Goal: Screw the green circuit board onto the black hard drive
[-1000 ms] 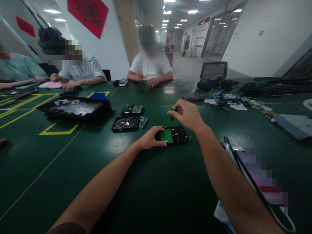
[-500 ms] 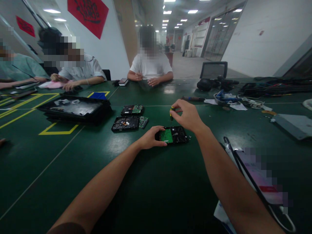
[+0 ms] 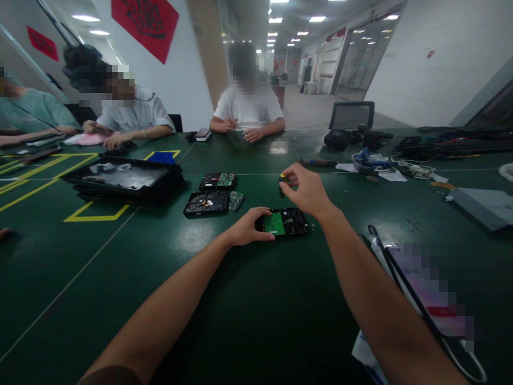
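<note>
On the green table lies a black hard drive [image 3: 295, 221] with a green circuit board [image 3: 274, 224] on its upper face. My left hand [image 3: 253, 226] grips the drive's left end, thumb along the near edge and fingers at the far edge. In my right hand [image 3: 306, 188] is a small screwdriver [image 3: 282, 188] with a dark and yellow handle, pinched and held upright. Its tip points down at the far edge of the drive by the board; whether it touches a screw is too small to see. A few tiny screws [image 3: 312, 226] lie just right of the drive.
Two more hard drives [image 3: 206, 203] and a loose circuit board [image 3: 236, 201] lie to the left. Stacked black trays [image 3: 120, 179] stand farther left. A phone [image 3: 425, 289], cables [image 3: 414, 168] and a grey metal case [image 3: 481, 206] are at right. Several people [image 3: 247, 112] sit across the table.
The screwdriver's handle has turned in my right fingers, showing less yellow now. My left hand and the hard drive stay in place.
</note>
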{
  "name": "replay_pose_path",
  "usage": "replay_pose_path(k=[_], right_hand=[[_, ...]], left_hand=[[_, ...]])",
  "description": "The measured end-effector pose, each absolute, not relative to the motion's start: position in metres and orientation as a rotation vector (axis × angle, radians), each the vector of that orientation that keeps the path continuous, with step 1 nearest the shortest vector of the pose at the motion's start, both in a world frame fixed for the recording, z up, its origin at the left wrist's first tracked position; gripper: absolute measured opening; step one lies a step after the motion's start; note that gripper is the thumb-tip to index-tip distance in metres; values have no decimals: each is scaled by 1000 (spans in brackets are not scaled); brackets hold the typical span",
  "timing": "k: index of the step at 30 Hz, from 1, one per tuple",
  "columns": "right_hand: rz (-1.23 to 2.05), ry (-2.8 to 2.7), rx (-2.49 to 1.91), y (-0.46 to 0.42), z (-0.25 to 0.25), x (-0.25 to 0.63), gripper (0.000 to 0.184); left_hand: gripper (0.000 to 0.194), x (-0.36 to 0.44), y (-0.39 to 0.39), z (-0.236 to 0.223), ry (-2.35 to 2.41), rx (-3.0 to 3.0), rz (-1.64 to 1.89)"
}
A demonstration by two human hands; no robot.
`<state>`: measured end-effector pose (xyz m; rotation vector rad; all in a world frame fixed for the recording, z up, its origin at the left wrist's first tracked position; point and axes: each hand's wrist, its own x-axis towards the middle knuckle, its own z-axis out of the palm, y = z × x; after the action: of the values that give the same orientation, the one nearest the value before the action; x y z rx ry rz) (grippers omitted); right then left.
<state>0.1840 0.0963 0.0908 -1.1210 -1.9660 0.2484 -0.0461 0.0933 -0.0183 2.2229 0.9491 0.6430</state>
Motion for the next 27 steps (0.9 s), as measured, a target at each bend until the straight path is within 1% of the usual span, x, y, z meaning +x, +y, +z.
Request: replay_pose_path(k=[3, 7, 10, 15, 19, 23, 27], right_hand=[[212, -1965, -1140, 97, 90, 184, 22], [159, -1953, -1142, 99, 89, 185, 16], [186, -1951, -1112, 100, 88, 186, 12], [200, -1939, -1144, 100, 88, 185, 19], [142, -1933, -1161, 101, 87, 185, 17], [157, -1924, -1157, 104, 84, 186, 14], [177, -1938, -1158, 103, 84, 186, 20]], left_hand=[[81, -46, 94, -19, 948, 2222, 640], [80, -46, 93, -17, 946, 2229, 639], [80, -46, 92, -17, 941, 2228, 644], [80, -46, 92, -17, 948, 2228, 636], [80, -46, 93, -17, 946, 2236, 638], [79, -46, 93, -17, 930, 2246, 651], [80, -46, 93, -17, 941, 2243, 639]])
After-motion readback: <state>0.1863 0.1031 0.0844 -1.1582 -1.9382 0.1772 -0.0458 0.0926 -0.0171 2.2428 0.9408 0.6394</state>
